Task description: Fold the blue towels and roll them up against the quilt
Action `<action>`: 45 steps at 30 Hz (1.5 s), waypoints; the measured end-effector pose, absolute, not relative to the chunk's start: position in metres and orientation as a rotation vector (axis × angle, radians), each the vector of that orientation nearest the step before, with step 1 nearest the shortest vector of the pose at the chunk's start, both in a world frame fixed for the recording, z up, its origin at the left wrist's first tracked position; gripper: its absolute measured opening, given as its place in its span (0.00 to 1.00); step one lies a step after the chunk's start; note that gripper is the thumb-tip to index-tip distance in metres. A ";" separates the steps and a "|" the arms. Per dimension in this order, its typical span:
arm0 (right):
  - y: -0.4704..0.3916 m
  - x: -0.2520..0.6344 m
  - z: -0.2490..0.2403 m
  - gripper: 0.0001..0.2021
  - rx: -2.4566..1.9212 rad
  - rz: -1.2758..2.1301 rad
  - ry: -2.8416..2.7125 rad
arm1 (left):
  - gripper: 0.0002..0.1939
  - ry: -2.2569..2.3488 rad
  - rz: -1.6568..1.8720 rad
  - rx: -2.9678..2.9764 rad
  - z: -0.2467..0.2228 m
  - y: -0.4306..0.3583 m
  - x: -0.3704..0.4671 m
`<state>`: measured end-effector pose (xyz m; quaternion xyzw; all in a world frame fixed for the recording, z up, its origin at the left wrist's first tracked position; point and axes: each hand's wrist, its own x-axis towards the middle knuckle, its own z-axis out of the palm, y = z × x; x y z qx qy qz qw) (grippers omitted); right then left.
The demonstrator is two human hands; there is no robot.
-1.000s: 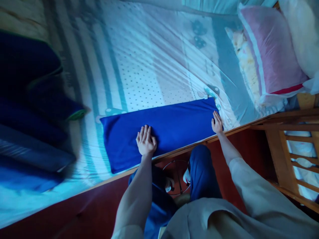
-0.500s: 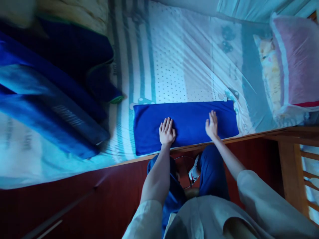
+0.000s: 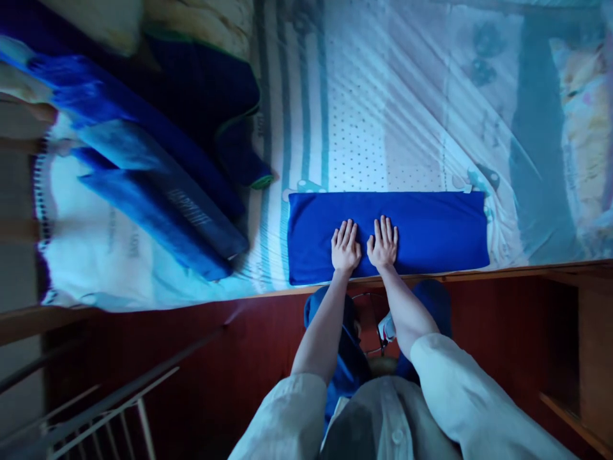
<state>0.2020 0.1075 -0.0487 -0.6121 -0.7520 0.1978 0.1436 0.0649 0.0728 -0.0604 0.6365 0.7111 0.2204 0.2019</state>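
Note:
A bright blue folded cloth (image 3: 440, 227) lies as a long flat rectangle along the front edge of the bed. My left hand (image 3: 345, 246) rests palm down on it, left of the middle, fingers stretched out. Just to its right, my right hand (image 3: 383, 243) also lies flat on the cloth with its fingers pointing away from me. A small gap parts the two hands. A small white tag (image 3: 468, 189) sticks out at the cloth's far edge, toward the right.
Folded blue fabric with lettering (image 3: 191, 207) and a dark blue cloth with green edging (image 3: 205, 83) lie on the bed's left. A patterned sheet (image 3: 354, 128) covers the bed. A cat-shaped pillow (image 3: 587, 121) is at far right, a white metal rack (image 3: 115, 415) at lower left.
My right hand has moved left across the cloth, close to my left hand, which stays flat. The view has turned left, so the bed's left end shows.

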 end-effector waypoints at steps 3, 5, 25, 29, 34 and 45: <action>0.107 0.200 -0.050 0.31 -1.772 0.562 -2.165 | 0.34 1.983 0.571 1.804 -0.058 0.073 0.066; 0.107 0.200 -0.051 0.31 -1.768 0.548 -2.162 | 0.34 1.964 0.539 1.837 -0.056 0.073 0.063; 0.107 0.199 -0.051 0.31 -1.762 0.523 -2.161 | 0.34 2.211 0.419 1.704 -0.035 0.051 -0.018; 0.107 0.200 -0.052 0.30 -1.756 0.499 -2.166 | 0.33 1.907 0.418 1.950 -0.035 0.088 0.038; 0.106 0.200 -0.053 0.31 -1.756 0.480 -2.172 | 0.34 2.107 0.439 1.789 -0.045 0.123 0.001; 0.105 0.197 -0.048 0.31 -1.788 0.560 -2.155 | 0.36 2.257 0.434 1.630 -0.014 0.120 -0.051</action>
